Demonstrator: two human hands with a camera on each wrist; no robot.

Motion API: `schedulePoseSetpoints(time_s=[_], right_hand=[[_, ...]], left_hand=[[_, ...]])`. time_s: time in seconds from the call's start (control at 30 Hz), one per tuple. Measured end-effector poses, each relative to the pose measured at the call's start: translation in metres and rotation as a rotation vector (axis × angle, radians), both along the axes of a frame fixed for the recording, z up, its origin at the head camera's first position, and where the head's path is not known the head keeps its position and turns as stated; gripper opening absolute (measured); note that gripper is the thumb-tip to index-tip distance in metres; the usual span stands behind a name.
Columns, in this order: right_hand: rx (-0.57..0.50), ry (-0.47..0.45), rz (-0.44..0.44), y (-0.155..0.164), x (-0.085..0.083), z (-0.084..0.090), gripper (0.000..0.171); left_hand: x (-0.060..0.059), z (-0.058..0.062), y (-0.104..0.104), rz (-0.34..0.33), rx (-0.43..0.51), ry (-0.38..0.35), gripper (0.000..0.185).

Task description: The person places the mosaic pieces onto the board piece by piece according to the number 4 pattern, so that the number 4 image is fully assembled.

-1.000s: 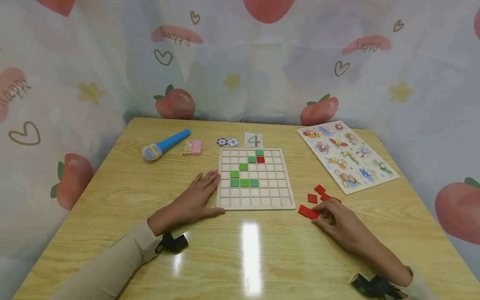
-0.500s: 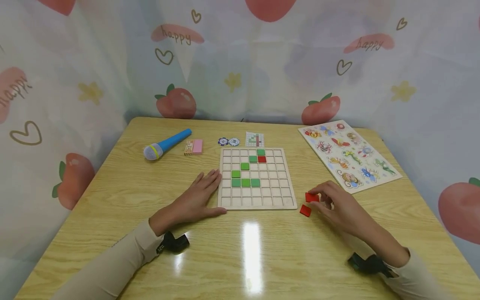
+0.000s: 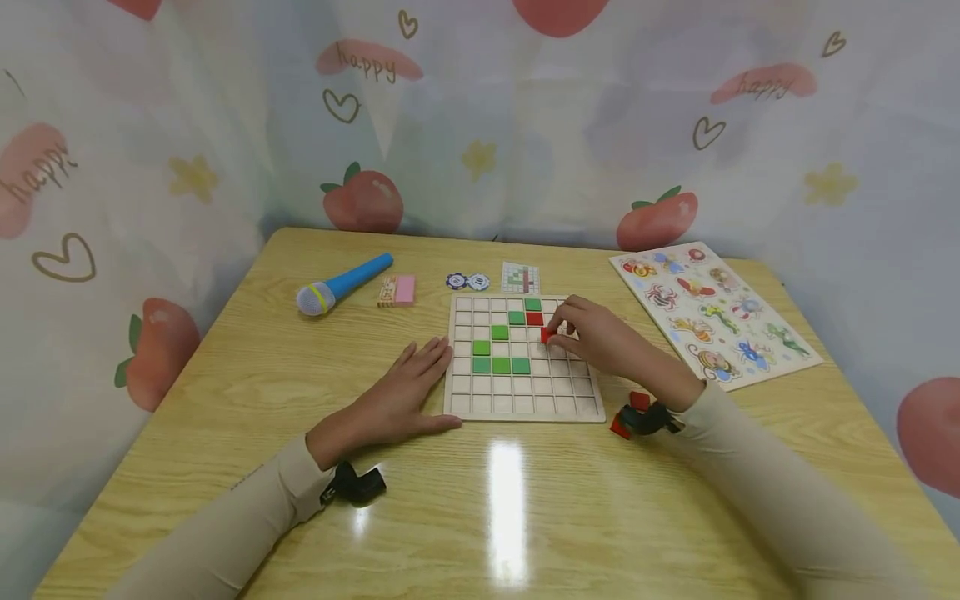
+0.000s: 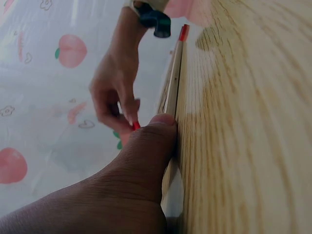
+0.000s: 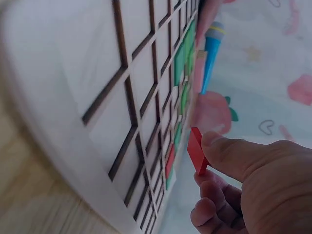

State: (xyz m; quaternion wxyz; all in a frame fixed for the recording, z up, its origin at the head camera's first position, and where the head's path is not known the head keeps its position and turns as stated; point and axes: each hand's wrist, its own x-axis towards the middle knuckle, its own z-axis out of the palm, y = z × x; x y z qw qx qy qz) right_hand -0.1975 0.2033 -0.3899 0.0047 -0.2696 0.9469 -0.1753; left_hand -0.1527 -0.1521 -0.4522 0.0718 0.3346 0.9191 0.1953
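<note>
Left hand: your left hand [image 3: 397, 396] lies flat on the table [image 3: 225, 392], fingers straight, its thumb and fingertips against the left edge of the grid board [image 3: 525, 408]. It holds nothing; it only braces the board.
Loose tiles: a few spare red tiles [image 3: 628, 414] lie on the table just off the board's near right corner, partly hidden under your right wrist.
Right hand: your right hand [image 3: 592, 337] is over the right part of the board, thumb and fingers pinching one red tile [image 3: 547, 334]. In the right wrist view the tile [image 5: 196, 151] is tilted on edge above the cells, not yet flat in one.
Key relation: the pinched tile hangs just nearer you than the red tile already seated [image 3: 534, 318], in the same column as far as the head view shows. The open cell lies straight below the grip, so I judge the tile must tip flat and go down rather than sideways. Your right hand is the nearer one; the left is well apart on the far side of the green tiles [image 3: 500, 365].
Green run: the green tiles climb diagonally from the middle rows towards the far right.
Beyond the board: a pattern card [image 3: 521, 277] and two chips [image 3: 467, 282] lie just past the far edge; a toy microphone [image 3: 341, 285] and a pink box [image 3: 397, 291] to the far left; an insect puzzle board [image 3: 712, 312] far right.
</note>
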Motion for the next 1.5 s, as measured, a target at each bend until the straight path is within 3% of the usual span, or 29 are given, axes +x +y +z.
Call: schedulePoseSetpoints(time_s=[0.17, 0.43, 0.7, 0.83, 0.97, 1.23, 1.37, 1.5], right_hand=[[0.021, -0.064, 0.01, -0.011, -0.018, -0.006, 0.009], [-0.02, -0.074, 0.027, -0.012, -0.022, -0.013, 0.004], [0.014, 0.019, 0.103, -0.006, -0.016, -0.015, 0.005], [-0.009, 0.058, 0.06, 0.01, 0.006, -0.005, 0.014], [-0.086, 0.08, -0.043, 0.038, 0.045, 0.001, 0.016], [-0.167, 0.088, -0.088, 0.076, 0.123, -0.03, 0.017], [-0.118, 0.063, -0.129, 0.076, 0.142, -0.037, 0.023], [-0.073, 0.083, -0.153, 0.071, 0.146, -0.04, 0.025]], left_hand=[[0.0, 0.001, 0.003, -0.012, 0.004, 0.006, 0.113], [0.0, 0.003, 0.006, -0.014, -0.006, 0.004, 0.113], [-0.002, 0.003, 0.007, -0.02, -0.007, 0.003, 0.113], [-0.003, 0.005, 0.008, -0.02, -0.01, 0.0, 0.113], [-0.004, 0.006, 0.007, -0.011, -0.022, 0.006, 0.113], [-0.001, 0.006, 0.001, -0.002, -0.03, -0.008, 0.113], [0.0, 0.004, 0.001, -0.005, -0.015, -0.002, 0.112], [0.001, 0.002, 0.002, 0.0, -0.004, -0.006, 0.112]])
